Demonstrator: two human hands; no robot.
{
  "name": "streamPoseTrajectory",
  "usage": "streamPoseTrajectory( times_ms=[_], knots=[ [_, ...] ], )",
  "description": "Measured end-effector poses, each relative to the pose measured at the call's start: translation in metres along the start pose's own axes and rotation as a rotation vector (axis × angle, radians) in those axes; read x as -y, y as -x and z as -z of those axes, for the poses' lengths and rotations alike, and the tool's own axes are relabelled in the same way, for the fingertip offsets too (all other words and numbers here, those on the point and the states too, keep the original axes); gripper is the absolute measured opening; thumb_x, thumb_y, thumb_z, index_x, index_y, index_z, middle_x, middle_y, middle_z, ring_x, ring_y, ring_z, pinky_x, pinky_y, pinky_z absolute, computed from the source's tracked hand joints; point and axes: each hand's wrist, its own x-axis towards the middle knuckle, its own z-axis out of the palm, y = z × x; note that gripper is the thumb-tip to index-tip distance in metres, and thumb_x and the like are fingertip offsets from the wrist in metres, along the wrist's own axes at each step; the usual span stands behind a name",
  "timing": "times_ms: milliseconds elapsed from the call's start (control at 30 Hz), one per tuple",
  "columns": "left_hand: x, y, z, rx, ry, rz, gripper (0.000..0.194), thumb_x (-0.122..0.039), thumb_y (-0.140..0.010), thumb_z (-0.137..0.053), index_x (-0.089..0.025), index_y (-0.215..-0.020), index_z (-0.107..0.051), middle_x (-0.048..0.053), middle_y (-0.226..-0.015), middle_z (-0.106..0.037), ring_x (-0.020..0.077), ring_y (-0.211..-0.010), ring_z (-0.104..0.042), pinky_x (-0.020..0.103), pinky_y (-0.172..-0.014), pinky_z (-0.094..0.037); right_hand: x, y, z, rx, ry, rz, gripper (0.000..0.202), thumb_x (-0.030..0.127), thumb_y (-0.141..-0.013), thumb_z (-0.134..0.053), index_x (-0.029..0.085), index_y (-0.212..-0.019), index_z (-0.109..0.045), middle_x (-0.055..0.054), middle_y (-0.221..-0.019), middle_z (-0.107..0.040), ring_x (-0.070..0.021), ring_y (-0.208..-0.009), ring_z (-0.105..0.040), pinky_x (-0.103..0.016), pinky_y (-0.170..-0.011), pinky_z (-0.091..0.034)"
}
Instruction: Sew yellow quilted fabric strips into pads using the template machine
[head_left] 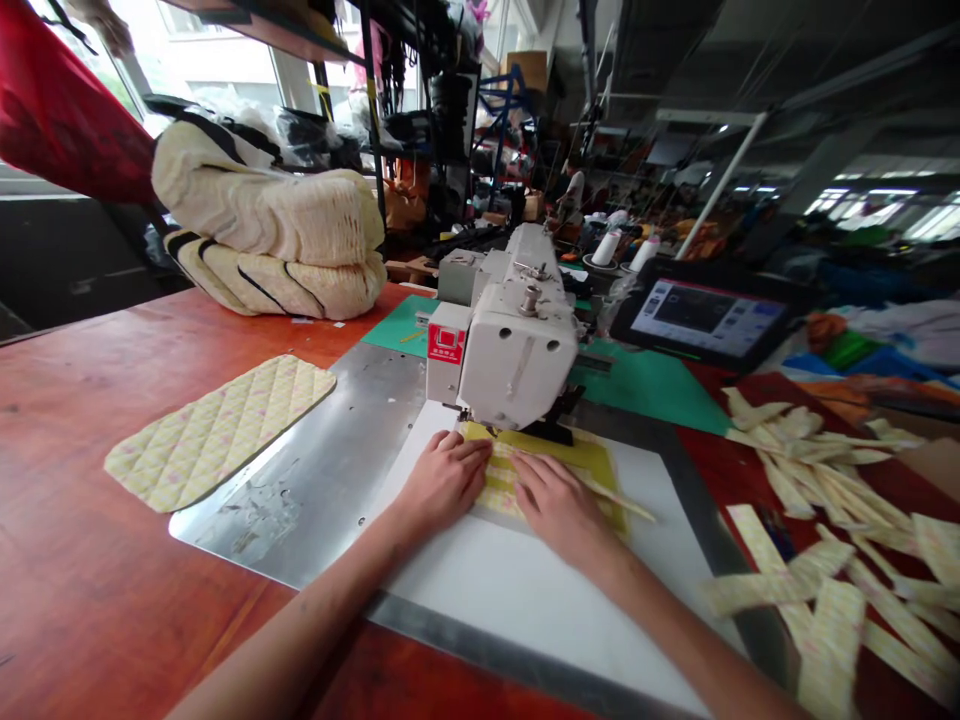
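Just below the head of a white sewing machine (517, 350), my left hand (448, 475) presses with extended fingers on the left end of a patterned fabric piece (499, 500). To its right, my right hand (555, 500) lies flat with fingers stretched over the same fabric. Under the fabric is a yellow template (600, 460) on a white plate (465, 590). A thin pale strip (619, 497) sticks out to the right past my right hand. The fingertips of both hands are close together, near the needle area.
A quilted panel (221, 430) lies on the red table (67, 440) at left, with stacked cream pieces (270, 220) behind. Fabric strips (832, 620) are scattered at right. A control screen (705, 315) stands beyond the green mat (660, 385). A person (574, 190) is far back.
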Motion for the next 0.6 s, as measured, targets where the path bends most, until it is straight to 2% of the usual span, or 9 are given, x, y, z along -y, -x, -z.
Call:
streamPoseTrajectory(
  times_ms=[100, 333, 600],
  knots=[
    [-0.001, -0.001, 0.001, 0.010, -0.010, -0.010, 0.034, -0.024, -0.104, -0.043, -0.015, -0.126, -0.066, 0.010, -0.131, -0.066, 0.0236, -0.103, -0.058, 0.044, -0.097, -0.041, -0.001, 0.005, 0.002, 0.028, -0.048, -0.044, 0.041, 0.029, -0.103, -0.043, 0.014, -0.139, -0.058, -0.006, -0.139, -0.055, -0.0172, -0.127, -0.053, -0.036, -0.111, -0.048],
    [-0.003, -0.002, 0.006, 0.038, -0.056, -0.035, 0.029, -0.022, -0.104, -0.042, -0.014, -0.117, -0.067, 0.008, -0.120, -0.069, 0.0223, -0.099, -0.058, 0.042, -0.097, -0.040, -0.004, -0.001, 0.006, 0.073, -0.091, -0.090, 0.040, 0.028, -0.104, -0.041, 0.020, -0.139, -0.059, -0.005, -0.134, -0.059, -0.0159, -0.121, -0.057, -0.035, -0.106, -0.049],
    [-0.010, -0.005, -0.001, 0.011, -0.094, -0.027, 0.026, -0.023, -0.101, -0.045, -0.015, -0.104, -0.069, 0.008, -0.094, -0.064, 0.0227, -0.089, -0.054, 0.039, -0.084, -0.041, -0.013, 0.002, 0.006, 0.059, -0.121, -0.102, 0.037, 0.024, -0.102, -0.043, 0.024, -0.132, -0.065, -0.001, -0.128, -0.063, -0.0134, -0.117, -0.060, -0.031, -0.103, -0.050]
  ],
)
